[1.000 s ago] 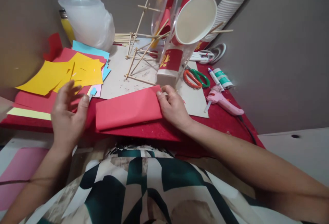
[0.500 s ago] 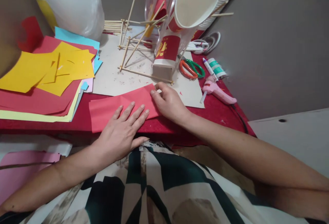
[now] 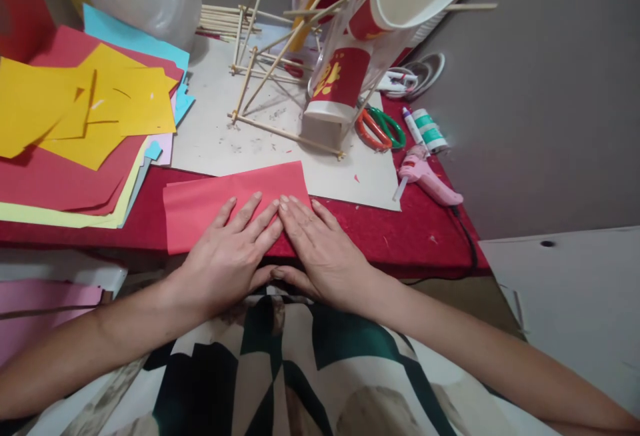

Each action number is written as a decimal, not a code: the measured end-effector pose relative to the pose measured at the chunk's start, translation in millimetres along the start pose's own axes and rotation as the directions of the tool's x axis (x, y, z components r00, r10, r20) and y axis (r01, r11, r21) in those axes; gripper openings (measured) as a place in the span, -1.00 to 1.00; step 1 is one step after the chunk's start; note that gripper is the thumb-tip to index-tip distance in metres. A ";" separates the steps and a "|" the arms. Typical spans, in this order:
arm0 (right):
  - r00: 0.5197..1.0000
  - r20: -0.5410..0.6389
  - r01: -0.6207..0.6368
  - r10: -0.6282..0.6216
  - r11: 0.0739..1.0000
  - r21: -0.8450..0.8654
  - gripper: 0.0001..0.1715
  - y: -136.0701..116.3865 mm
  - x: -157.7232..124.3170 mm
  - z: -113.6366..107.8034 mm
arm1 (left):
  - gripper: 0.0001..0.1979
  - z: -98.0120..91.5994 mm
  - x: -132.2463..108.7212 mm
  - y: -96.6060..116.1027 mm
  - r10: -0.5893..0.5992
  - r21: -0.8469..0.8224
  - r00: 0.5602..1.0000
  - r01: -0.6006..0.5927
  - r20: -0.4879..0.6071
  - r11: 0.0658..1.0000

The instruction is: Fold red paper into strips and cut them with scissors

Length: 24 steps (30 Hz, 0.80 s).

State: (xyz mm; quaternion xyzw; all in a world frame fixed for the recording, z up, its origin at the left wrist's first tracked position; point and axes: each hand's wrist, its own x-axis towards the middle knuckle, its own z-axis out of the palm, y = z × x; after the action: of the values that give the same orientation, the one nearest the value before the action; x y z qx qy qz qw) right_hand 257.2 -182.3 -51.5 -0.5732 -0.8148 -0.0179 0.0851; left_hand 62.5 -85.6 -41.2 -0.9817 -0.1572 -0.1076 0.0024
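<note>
A folded sheet of red paper lies at the front edge of the table, its far edge overlapping a pale board. My left hand rests flat on the paper's middle, fingers spread a little. Pressed flat on its right part is my right hand, fingers stretched out and lying side by side. The fingertips and thumbs of both hands meet or nearly meet. The paper's near edge is partly hidden under my hands.
Left lies a stack of coloured paper with yellow pieces on top. On the board stand a stick frame and a red paper cup. Right are scissors, a pink glue gun and its cord. A wall rises at right.
My right hand has left the paper's upper right corner and come down beside my left hand, now flat on the paper. My left hand stays in place. The view has shifted slightly.
</note>
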 end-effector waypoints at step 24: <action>0.994 -0.075 0.077 -0.077 0.997 0.004 -0.21 7.6 -0.7 -23.2 | -0.18 -36.8 -99.1 -59.3 -0.444 -0.186 0.891 0.423 -0.091 0.887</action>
State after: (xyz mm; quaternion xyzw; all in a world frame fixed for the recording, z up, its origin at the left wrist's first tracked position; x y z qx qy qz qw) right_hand 267.2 -183.3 -29.4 -0.5401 -0.8325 -0.0399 0.1168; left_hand -55.5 -61.1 -27.9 -0.9093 -0.3629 -0.1819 -0.0910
